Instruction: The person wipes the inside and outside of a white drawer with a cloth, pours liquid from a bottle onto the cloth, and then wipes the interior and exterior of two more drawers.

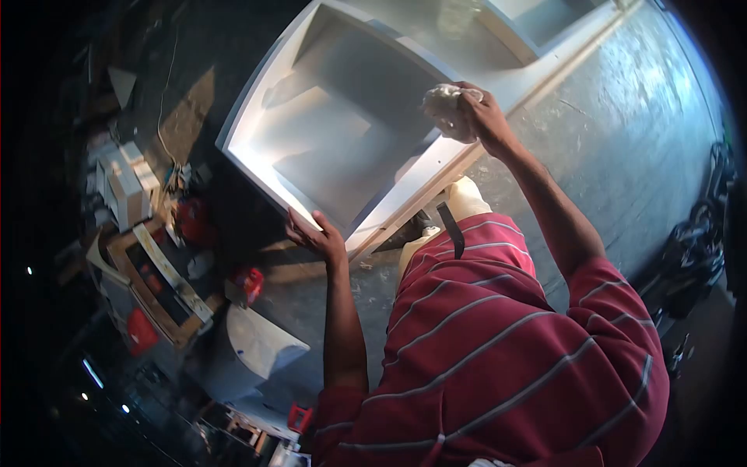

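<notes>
A large white cabinet-like frame with open compartments fills the upper middle of the head view. My left hand rests at its near lower corner, fingers apart against the outer edge, holding nothing. In my right hand is a crumpled whitish cloth, pinched between thumb and fingers over the divider beside the nearest compartment. The right fingertips are partly hidden by the cloth.
Boxes, a wooden frame and red items crowd the floor at left. A curved white panel lies lower left. Dark machinery parts stand along the right edge.
</notes>
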